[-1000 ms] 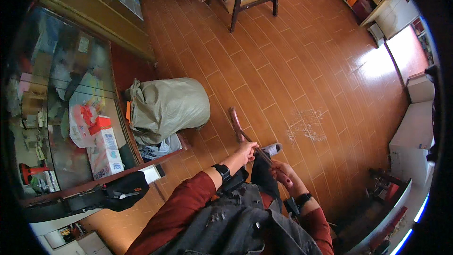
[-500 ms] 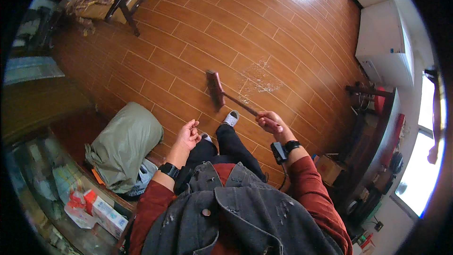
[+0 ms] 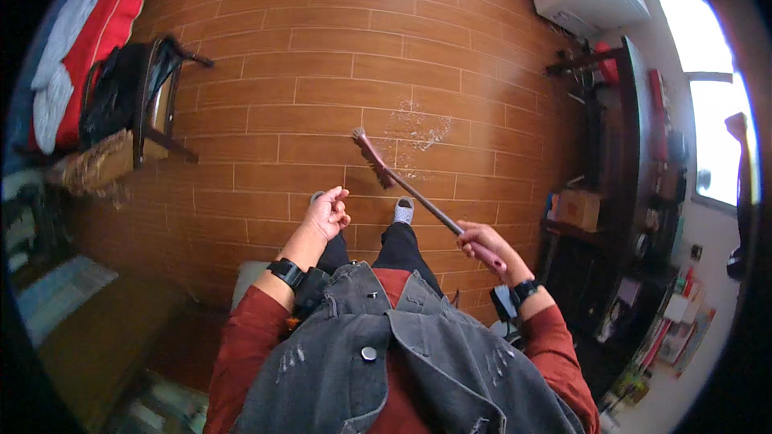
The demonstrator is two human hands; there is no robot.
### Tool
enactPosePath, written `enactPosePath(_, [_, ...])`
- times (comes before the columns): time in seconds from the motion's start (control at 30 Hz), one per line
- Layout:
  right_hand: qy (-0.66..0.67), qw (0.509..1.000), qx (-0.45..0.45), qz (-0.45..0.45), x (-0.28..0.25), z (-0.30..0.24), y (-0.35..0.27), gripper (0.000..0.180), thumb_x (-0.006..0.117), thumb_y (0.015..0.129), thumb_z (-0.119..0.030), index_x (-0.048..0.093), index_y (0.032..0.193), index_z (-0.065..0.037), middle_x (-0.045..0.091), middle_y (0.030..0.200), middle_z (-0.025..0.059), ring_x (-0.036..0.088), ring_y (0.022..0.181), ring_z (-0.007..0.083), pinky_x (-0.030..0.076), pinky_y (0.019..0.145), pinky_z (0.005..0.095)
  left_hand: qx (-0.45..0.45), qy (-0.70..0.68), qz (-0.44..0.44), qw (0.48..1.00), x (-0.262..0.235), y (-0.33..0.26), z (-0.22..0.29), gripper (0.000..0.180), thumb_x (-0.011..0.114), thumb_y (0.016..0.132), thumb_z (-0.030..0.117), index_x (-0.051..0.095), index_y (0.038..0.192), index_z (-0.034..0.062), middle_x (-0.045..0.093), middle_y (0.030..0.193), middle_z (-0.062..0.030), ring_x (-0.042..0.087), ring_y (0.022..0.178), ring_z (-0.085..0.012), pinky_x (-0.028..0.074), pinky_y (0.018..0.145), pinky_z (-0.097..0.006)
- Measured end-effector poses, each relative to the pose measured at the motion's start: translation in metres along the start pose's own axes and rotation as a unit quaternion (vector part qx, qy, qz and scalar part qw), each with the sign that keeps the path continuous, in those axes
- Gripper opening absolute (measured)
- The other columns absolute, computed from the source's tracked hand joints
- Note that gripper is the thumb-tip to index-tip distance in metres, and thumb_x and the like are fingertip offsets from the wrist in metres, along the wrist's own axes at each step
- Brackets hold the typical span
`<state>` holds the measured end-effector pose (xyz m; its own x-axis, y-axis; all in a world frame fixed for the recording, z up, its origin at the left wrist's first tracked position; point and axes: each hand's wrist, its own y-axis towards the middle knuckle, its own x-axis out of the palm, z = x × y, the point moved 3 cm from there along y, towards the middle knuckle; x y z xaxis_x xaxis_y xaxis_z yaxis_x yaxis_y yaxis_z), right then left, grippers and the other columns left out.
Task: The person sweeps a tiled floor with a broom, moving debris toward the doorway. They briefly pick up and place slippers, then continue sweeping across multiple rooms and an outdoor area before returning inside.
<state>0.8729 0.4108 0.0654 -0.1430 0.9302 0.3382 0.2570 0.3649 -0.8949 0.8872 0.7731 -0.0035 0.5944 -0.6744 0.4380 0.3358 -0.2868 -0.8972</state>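
Right hand (image 3: pixel 482 247): we're gripping the broom (image 3: pixel 422 198)
Broom: runs forward-left, head (image 3: pixel 372 158) beside white debris (image 3: pixel 434 135)
Left hand (image 3: pixel 326 215): empty, half-curled

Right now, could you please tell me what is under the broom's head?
Brown floor tiles show around the broom's head, with pale debris beside it; whatever lies directly beneath is covered.

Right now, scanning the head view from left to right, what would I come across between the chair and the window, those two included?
Dark-framed chair, left hand, broom head, light grey slipper on the right foot, right hand, cardboard box, window.
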Motion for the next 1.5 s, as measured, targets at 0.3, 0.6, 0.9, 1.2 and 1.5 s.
enactPosePath(0.3, [0.192,0.977,-0.020,0.090,0.058,0.063,0.038,0.038,0.048,0.078,-0.002,0.041,0.116,-0.005,0.049,0.064,0.0011,0.046,0.047,0.0085,0.039,0.041,0.0210,-0.035,0.190,0.042,0.980,0.032,0.030,0.052,0.021,0.052,0.085,0.032,0.056,0.082,0.0116,0.041,0.047,0.0033,0.022,0.031,-0.0086,0.037,0.052,-0.028])
enactPosePath(0.6, [0.403,0.902,-0.081,0.133,0.028,0.157,-0.087,0.051,0.046,0.081,-0.002,0.032,0.129,-0.006,0.051,0.069,0.0051,0.049,0.051,0.0094,0.041,0.041,0.0193,-0.108,0.256,0.053,0.959,0.080,0.043,-0.011,0.018,0.051,0.086,0.029,0.056,0.082,0.0118,0.040,0.050,0.0030,0.021,0.032,-0.0080,0.037,0.051,-0.028])
enactPosePath(0.9, [0.522,0.779,-0.083,0.337,-0.125,0.249,-0.060,0.021,0.049,0.086,-0.020,0.043,0.102,-0.008,0.048,0.063,0.0070,0.046,0.047,0.0159,0.040,0.038,0.0285,-0.101,0.314,0.065,0.942,0.140,0.061,-0.082,0.017,0.052,0.084,0.028,0.057,0.082,0.0112,0.042,0.052,0.0025,0.026,0.035,-0.0078,0.039,0.054,-0.031])
enactPosePath(1.2, [0.600,0.761,-0.019,0.247,-0.243,0.219,0.013,0.029,0.042,0.086,-0.026,0.030,0.063,-0.012,0.029,0.047,0.0035,0.024,0.034,0.0154,0.017,0.034,0.0286,-0.046,0.319,0.105,0.941,0.155,0.064,-0.101,0.018,0.056,0.083,0.029,0.055,0.084,0.0119,0.044,0.052,0.0020,0.031,0.037,-0.0084,0.038,0.054,-0.029])
enactPosePath(1.5, [0.409,0.880,-0.053,0.236,-0.116,0.136,0.074,0.038,0.049,0.077,-0.006,0.030,0.109,-0.013,0.044,0.067,0.0104,0.047,0.046,0.0212,0.042,0.038,0.0368,-0.041,0.310,0.097,0.945,0.167,0.060,-0.114,0.016,0.055,0.083,0.028,0.056,0.083,0.0124,0.045,0.054,0.0023,0.035,0.039,-0.0091,0.038,0.054,-0.028])
